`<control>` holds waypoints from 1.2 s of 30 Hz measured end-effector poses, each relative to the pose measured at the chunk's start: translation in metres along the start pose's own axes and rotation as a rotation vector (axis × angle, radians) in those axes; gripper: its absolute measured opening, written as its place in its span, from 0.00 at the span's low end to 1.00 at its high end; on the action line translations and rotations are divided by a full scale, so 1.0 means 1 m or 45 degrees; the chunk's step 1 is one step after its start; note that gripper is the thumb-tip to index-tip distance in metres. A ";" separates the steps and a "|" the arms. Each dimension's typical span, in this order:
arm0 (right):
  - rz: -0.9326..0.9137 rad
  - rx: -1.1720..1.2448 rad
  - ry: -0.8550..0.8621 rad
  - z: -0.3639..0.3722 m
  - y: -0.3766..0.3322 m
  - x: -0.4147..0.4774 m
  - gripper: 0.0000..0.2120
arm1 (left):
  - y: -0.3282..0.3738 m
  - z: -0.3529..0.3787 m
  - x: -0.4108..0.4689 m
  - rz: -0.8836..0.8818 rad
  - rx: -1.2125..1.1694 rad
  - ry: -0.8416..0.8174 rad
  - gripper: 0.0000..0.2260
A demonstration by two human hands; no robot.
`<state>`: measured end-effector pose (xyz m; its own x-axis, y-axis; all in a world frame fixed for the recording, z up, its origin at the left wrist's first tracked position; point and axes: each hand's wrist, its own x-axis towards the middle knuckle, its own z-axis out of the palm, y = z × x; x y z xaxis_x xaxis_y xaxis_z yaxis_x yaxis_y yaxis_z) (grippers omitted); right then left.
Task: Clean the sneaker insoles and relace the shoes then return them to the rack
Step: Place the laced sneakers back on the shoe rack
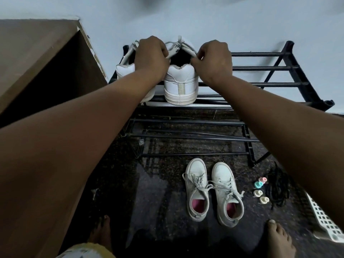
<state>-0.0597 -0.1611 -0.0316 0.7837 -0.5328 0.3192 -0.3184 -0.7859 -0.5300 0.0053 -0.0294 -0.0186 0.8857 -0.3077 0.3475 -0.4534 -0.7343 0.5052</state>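
Two white sneakers stand heel-toward-me on the top shelf of a black rack [260, 54]. My left hand [151, 56] grips the left edge of the collar of the right sneaker [181, 84], fingers curled by its laces. The same sneaker's right collar edge is pinched by my right hand [212, 61]. The left sneaker [125, 68] is partly hidden behind my left wrist. A second pair stands on the dark floor below: a laced pale sneaker [197, 189] and its mate [227, 194], both with pink insoles showing.
A brown wooden cabinet [37, 58] stands close on the left. Several small pastel bottles [259, 189] and a heap of black laces [277, 189] lie on the floor at right, next to a white lattice basket [323, 218]. My bare feet are at the bottom edge.
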 end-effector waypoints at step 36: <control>0.818 -0.018 -0.712 0.149 0.193 -0.335 0.11 | -0.095 0.244 -0.356 -0.921 -0.157 -0.635 0.08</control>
<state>-0.3040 -0.0873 -0.3579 0.5955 -0.6465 -0.4769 -0.7952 -0.3900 -0.4642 -0.2431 0.0021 -0.3833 0.8867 -0.0424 -0.4604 0.2525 -0.7898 0.5590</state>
